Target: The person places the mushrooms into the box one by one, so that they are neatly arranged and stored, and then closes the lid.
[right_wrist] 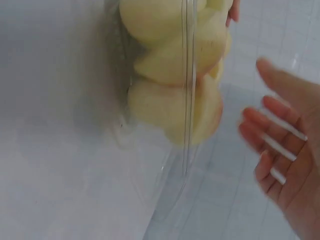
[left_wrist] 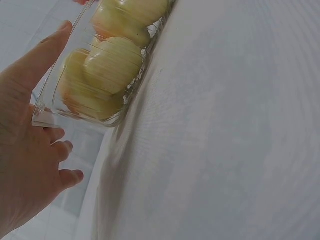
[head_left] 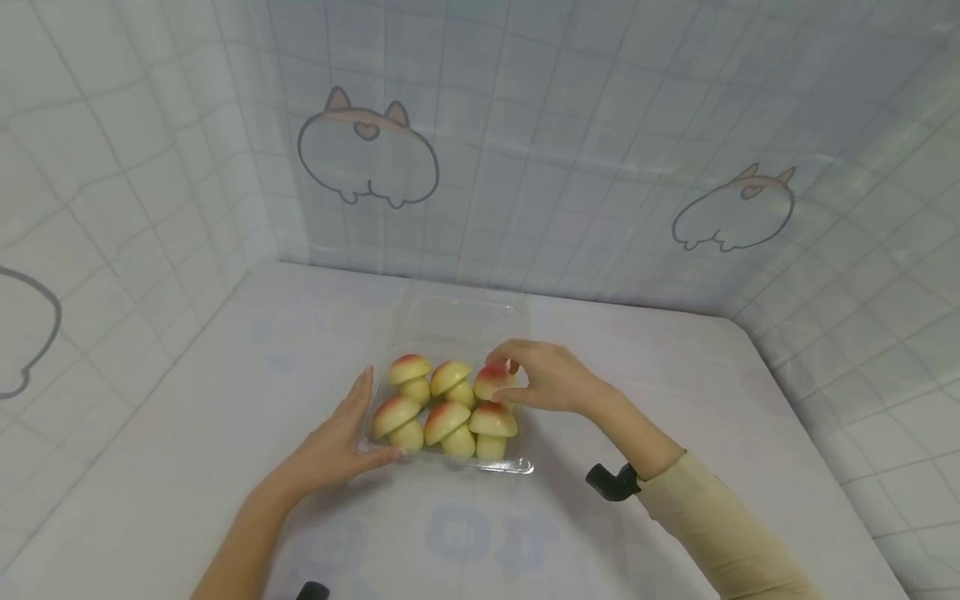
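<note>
Several yellow mushroom-shaped pieces [head_left: 447, 423] with red-tinted caps lie in two rows in a clear plastic container [head_left: 510, 466]. My left hand [head_left: 330, 446] rests at its left front corner, fingers stretched along the left side and thumb at the front edge. In the left wrist view, the left thumb [left_wrist: 42, 57] lies straight along the clear wall. Over the back right piece [head_left: 491, 381] is my right hand [head_left: 551, 377], thumb and fingers spread around its cap. The right wrist view shows that right hand [right_wrist: 285, 135] with a gap between thumb and fingers and nothing in it.
The container's clear lid [head_left: 465, 312] lies folded back behind it on the pale table [head_left: 637, 400]. Behind the table hangs a grid-patterned cloth [head_left: 540, 167] with animal drawings, and similar cloth stands at both sides.
</note>
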Tool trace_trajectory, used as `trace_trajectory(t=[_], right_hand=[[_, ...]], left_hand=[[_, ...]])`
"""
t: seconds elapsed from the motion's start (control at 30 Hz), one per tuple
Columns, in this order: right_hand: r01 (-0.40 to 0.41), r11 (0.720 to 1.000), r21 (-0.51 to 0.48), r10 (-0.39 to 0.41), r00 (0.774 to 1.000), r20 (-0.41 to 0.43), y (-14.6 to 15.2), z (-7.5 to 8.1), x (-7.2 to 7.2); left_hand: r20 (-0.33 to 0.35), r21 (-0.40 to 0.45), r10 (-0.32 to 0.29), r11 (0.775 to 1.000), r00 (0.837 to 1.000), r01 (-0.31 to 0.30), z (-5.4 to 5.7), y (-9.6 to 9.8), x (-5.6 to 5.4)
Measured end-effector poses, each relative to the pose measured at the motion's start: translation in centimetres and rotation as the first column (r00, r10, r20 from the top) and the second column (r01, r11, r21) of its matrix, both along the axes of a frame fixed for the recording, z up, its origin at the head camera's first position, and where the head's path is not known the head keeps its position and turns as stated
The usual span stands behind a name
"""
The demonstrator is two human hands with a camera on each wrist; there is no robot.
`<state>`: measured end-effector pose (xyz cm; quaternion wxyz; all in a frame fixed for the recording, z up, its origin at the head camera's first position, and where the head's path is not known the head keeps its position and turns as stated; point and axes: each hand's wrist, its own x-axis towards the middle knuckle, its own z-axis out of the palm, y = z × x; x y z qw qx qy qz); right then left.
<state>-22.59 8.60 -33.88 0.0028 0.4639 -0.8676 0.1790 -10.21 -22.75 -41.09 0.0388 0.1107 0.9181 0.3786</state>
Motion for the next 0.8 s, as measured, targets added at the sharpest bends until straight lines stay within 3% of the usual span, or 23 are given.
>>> trace_trajectory(t=[0.13,0.3,0.8], right_hand=[[-0.03,0.992,-0.12,0.027,0.999,-0.032,1.1,-0.2,-0.7],[-0.01,0.971,-0.239,0.006,1.0,-0.021,2.6,-1.0,-1.7],[0.098,0.948,-0.303,-0.097,0.995,0.018,5.3,-2.9,-4.4]], left_hand=[[-0.004,0.004,-0.001,1.0,1.0,0.001,-0.1,0.0,0.0],[-0.012,-0.004,0.006,1.0,1.0,-0.006,-0.4,0.0,-0.1],[-0.047,0.011,-0.005,1.0,0.999,0.006,-0.5,0.0,0.1]])
